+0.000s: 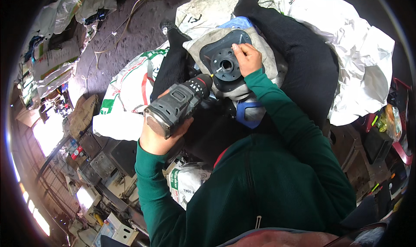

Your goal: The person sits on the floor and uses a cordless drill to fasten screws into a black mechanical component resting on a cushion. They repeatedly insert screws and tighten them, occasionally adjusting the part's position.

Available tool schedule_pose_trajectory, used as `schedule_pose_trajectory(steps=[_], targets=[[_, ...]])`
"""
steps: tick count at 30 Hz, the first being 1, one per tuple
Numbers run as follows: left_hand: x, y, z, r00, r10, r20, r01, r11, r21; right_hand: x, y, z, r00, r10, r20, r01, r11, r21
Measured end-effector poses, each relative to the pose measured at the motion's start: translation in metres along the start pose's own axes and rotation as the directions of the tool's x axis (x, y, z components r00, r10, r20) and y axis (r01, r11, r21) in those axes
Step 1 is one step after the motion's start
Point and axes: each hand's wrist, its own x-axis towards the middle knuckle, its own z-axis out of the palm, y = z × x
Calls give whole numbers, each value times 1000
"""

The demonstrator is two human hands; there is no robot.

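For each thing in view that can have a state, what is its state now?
Black plate: centre hole uncovered.
Drill: held, front end toward the plate; running or not, cannot tell.
Left hand: closed around the drill.
Right hand: fingers curled, at the plate.
Green jacket: zipped.
White sack at right: crumpled.

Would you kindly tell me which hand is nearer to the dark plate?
Right: the right hand is at the dark plate, upper right; the left hand is farther, to its lower left, holding the drill.
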Motion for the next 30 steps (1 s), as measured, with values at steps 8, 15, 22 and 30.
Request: schedule_pose_trajectory(steps=[8, 15, 22, 30], targets=[[-13, 2, 20, 987, -160, 1, 160, 982, -97, 0, -3, -2, 996, 74, 58, -73, 997, -24], [-8, 8, 15, 985, -172, 2, 171, 977, -128, -3, 3, -3, 991, 32, 130, -24, 998, -62], [-5, 15, -3, 991, -125, -40, 121, 988, -93, -6, 5, 2, 997, 7, 78, -3, 999, -46], [6, 10, -6, 997, -71, 12, 71, 997, -14, -10, 4, 4, 998, 22, 60, -20, 999, -32]])
